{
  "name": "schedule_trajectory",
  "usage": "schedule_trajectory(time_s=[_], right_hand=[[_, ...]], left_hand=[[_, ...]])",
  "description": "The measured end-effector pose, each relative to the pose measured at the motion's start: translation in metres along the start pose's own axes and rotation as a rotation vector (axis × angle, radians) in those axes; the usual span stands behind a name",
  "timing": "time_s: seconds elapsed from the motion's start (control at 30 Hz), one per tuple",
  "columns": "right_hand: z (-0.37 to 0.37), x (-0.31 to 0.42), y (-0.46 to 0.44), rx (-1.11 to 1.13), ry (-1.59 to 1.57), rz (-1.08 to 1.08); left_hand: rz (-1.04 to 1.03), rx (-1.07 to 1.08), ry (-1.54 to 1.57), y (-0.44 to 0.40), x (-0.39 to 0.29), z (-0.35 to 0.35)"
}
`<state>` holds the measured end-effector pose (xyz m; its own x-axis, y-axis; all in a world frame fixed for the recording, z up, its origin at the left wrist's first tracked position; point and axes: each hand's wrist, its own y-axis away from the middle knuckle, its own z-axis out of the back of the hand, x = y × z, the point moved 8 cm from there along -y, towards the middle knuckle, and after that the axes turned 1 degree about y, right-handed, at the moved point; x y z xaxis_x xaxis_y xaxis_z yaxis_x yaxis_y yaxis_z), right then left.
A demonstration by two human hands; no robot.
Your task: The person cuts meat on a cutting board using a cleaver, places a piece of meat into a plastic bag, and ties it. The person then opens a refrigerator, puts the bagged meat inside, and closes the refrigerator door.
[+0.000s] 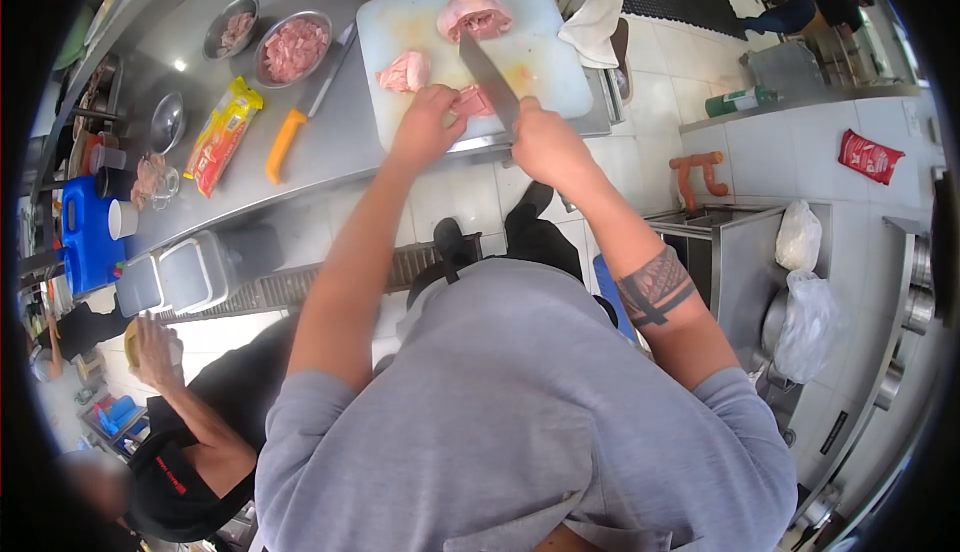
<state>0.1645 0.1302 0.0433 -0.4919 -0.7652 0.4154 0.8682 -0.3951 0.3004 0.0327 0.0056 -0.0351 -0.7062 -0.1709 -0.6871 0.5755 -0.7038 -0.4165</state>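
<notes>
My right hand point(548, 147) is wrapped round the handle of a kitchen knife point(487, 74), its broad blade slanting up and left over a white cutting board point(545, 32). With curled fingers, my left hand point(430, 124) holds a piece of raw pink meat point(474, 102) near the board's front edge, just left of the blade. A larger raw meat piece point(474, 14) lies at the back of the board, by the knife's tip. Another small pale piece point(404, 72) rests beyond my left hand. Whether the blade touches the held meat I cannot tell.
Left of the board on the steel table point(330, 142) lie a yellow-handled knife point(288, 144) and a yellow-red packet point(225, 134). Two metal bowls hold cut meat point(294, 48). A white cloth point(592, 37) hangs at the right. Another person point(205, 432) stands at lower left.
</notes>
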Motion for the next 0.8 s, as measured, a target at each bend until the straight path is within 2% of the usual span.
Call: schedule_trajectory(time_s=[0.03, 0.1, 0.23, 0.27, 0.33, 0.5, 0.57, 0.63, 0.73, 0.8], right_hand=[[0.011, 0.011, 0.008, 0.006, 0.000, 0.001], [0.038, 0.029, 0.027, -0.176, -0.115, 0.024], [-0.013, 0.010, 0.024, -0.161, -0.156, -0.088], [-0.047, -0.005, 0.014, -0.102, -0.104, -0.048], [-0.056, -0.004, 0.002, -0.029, -0.075, 0.007], [0.015, 0.030, 0.013, -0.024, -0.020, 0.003], [0.020, 0.042, 0.029, -0.036, -0.020, -0.016], [0.030, 0.051, 0.039, -0.215, -0.146, 0.007], [-0.051, 0.016, 0.021, -0.103, -0.031, -0.011], [-0.056, 0.012, 0.014, -0.023, -0.024, -0.024]], left_hand=[[0.006, 0.000, 0.000, 0.001, 0.002, 0.002], [-0.022, 0.011, 0.005, 0.005, 0.004, 0.005], [0.022, 0.015, 0.043, 0.007, 0.007, 0.003], [0.025, 0.026, 0.041, 0.007, 0.010, 0.001], [0.022, 0.034, 0.035, 0.000, 0.011, 0.003], [-0.002, -0.056, 0.000, 0.007, 0.013, 0.011], [0.025, -0.070, -0.010, 0.008, 0.010, 0.015], [0.048, -0.082, -0.023, 0.010, 0.013, 0.018], [0.015, -0.154, -0.013, 0.012, 0.014, 0.022], [0.061, -0.153, -0.044, 0.012, 0.018, 0.023]])
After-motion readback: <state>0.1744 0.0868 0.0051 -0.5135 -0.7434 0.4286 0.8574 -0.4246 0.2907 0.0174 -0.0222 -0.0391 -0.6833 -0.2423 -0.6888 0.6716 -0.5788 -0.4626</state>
